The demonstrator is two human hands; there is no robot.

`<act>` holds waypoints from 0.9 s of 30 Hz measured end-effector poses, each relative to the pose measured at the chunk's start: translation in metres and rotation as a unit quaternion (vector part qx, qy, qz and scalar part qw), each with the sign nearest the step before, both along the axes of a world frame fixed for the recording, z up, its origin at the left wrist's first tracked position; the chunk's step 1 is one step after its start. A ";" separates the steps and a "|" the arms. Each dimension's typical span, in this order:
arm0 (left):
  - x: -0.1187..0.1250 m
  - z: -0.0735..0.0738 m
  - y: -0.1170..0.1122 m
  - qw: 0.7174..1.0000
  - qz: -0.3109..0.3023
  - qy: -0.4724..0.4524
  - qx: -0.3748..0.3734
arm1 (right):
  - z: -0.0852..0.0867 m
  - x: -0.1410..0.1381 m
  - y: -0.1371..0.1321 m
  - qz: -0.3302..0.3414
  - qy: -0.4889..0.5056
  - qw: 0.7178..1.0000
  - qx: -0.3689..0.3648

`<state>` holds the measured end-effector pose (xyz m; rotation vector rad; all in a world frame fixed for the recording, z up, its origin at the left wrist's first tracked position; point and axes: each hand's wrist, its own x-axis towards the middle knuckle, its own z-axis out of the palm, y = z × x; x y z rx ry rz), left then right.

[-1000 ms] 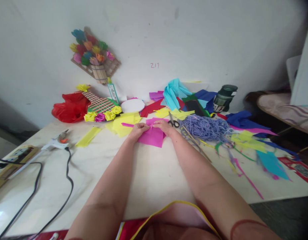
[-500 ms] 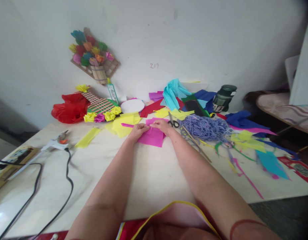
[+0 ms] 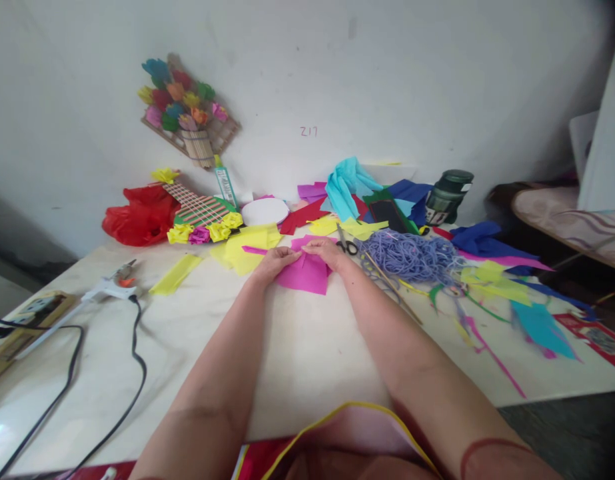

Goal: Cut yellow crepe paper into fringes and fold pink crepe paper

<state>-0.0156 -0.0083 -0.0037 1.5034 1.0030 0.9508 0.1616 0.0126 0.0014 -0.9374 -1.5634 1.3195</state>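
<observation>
A sheet of magenta crepe paper (image 3: 307, 279) is pinched between my two hands over the middle of the table. My left hand (image 3: 277, 262) has thumb and forefinger closed on the paper's upper left side. From the other side my right hand (image 3: 327, 253) grips it, the fingertips of both hands almost meeting. Creases run down the paper from the pinch. A narrow magenta strip (image 3: 254, 251) sticks out beyond my left hand. Black-handled scissors (image 3: 348, 248) lie just right of my right hand. Yellow crepe sheets (image 3: 250, 247) lie behind my left hand.
At left stand a glue gun (image 3: 112, 287), its black cord, and a power strip (image 3: 27, 317). A heap of purple string (image 3: 412, 257) and paper scraps cover the right side. A green jar (image 3: 450, 197) and a flower-decorated guitar craft (image 3: 200, 210) sit along the wall.
My hands stay almost in place, fingers shifting slightly on the magenta paper. The paper's lower edge has moved a little to the right.
</observation>
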 end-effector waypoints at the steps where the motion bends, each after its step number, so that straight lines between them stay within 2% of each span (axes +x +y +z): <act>1: 0.000 0.000 0.000 1.000 -0.001 0.004 0.007 | 0.001 -0.001 0.000 0.004 -0.005 1.000 0.003; 5: 0.000 0.000 0.000 1.000 0.012 0.010 0.019 | 0.001 -0.004 -0.001 0.001 0.027 0.999 -0.025; 9: 0.000 -0.002 0.002 0.997 0.066 -0.024 0.018 | 0.001 -0.005 -0.002 -0.020 0.106 0.993 -0.054; 12: 0.001 -0.004 0.005 0.992 0.109 -0.051 0.028 | -0.002 -0.004 -0.001 0.005 0.126 0.989 -0.077; 15: 0.002 -0.005 0.006 0.990 0.121 -0.074 0.023 | -0.005 -0.005 0.001 0.010 0.125 0.989 -0.080; 20: 0.005 -0.002 0.003 0.991 0.083 -0.100 -0.006 | -0.006 -0.005 0.004 -0.024 0.092 0.993 -0.077; 27: 0.004 0.000 0.002 0.991 0.110 -0.043 0.058 | -0.005 -0.001 0.003 0.017 0.020 0.996 -0.085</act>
